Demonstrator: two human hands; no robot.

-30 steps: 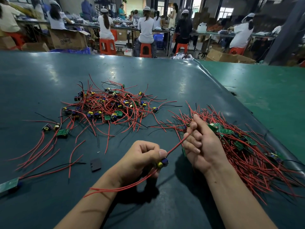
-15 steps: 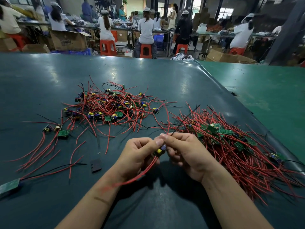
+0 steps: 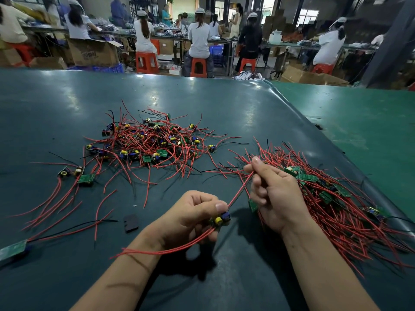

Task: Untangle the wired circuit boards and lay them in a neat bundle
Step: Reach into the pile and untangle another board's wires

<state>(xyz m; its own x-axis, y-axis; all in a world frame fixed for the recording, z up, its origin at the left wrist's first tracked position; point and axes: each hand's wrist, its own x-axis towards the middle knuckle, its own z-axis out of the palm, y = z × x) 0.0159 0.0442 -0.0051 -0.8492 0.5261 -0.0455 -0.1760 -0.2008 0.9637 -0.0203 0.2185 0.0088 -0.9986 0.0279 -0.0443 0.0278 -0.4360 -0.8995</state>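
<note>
Nearest me, my left hand pinches a small circuit board, its red wires trailing toward 7 o'clock. A red wire runs taut from it toward 1 o'clock, where my right hand grips it between thumb and curled fingers. Bare table lies at 6 o'clock. The neat bundle sits at 3 o'clock, just beside the table edge. The tangled pile rests at 11 o'clock, open surface beyond it
</note>
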